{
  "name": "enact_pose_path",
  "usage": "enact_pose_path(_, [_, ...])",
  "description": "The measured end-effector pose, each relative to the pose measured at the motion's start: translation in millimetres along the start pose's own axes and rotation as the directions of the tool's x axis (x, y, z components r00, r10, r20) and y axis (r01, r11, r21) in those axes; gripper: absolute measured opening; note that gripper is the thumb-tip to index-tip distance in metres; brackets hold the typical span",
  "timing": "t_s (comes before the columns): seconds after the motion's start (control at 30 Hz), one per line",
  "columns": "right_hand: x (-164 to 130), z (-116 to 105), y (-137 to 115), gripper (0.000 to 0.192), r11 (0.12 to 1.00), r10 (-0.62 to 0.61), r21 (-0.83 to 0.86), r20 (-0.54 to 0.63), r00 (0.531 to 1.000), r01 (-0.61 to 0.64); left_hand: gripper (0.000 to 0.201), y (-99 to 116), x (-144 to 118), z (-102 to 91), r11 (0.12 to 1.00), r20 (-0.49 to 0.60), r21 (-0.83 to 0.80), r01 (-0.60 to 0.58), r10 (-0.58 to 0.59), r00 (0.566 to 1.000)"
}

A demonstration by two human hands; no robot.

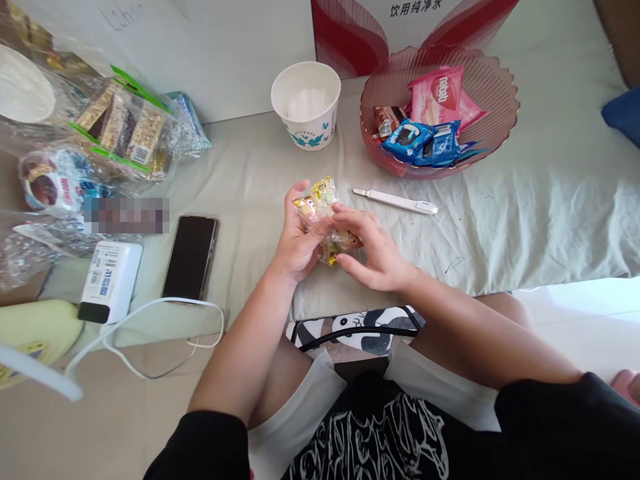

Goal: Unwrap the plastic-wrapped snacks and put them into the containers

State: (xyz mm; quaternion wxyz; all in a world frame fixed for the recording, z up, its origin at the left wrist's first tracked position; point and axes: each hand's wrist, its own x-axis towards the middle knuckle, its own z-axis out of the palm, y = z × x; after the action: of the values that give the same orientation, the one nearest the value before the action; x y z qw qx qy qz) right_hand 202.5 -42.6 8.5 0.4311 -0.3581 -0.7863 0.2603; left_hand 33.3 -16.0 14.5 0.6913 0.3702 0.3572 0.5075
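Over the front of the cloth-covered surface, my left hand (300,243) is closed around several small snack packets (313,208) in clear and yellow wrappers. The thumb presses across them. My right hand (373,250) comes in from the right with its fingers curved and apart, its fingertips at the wrappers; whether it grips any of them I cannot tell. Just beyond the right hand lies a white utility knife (396,201). Behind the hands stands a white paper cup (306,123) with something white inside. To its right is a pink ribbed glass bowl (377,150) holding pink, blue and brown snack packets.
A dark phone (191,259) and a white power bank (111,283) with a white cable (150,303) lie at left. Bagged snack bars (123,127) and plastic packages crowd the far left. A white and red carton (240,47) stands at the back.
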Motion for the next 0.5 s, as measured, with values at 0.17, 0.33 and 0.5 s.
enact_pose_path(0.17, [4,-22,-4,0.042,0.983,0.074,0.173,-0.055,0.996,-0.063,0.078,-3,4,-0.7,0.999,0.023,0.032,-0.038,0.037,0.999])
enact_pose_path(0.33, [-2,-48,9,0.025,0.905,0.201,-0.339,-0.187,0.961,-0.256,0.077,-8,11,-13.8,0.988,-0.028,0.123,-0.098,0.102,0.994])
enact_pose_path(0.5, [-21,-61,38,0.029,0.670,0.368,-0.610,-0.222,0.903,-0.423,0.068,-2,15,-22.4,0.984,-0.070,0.148,-0.103,0.115,0.991])
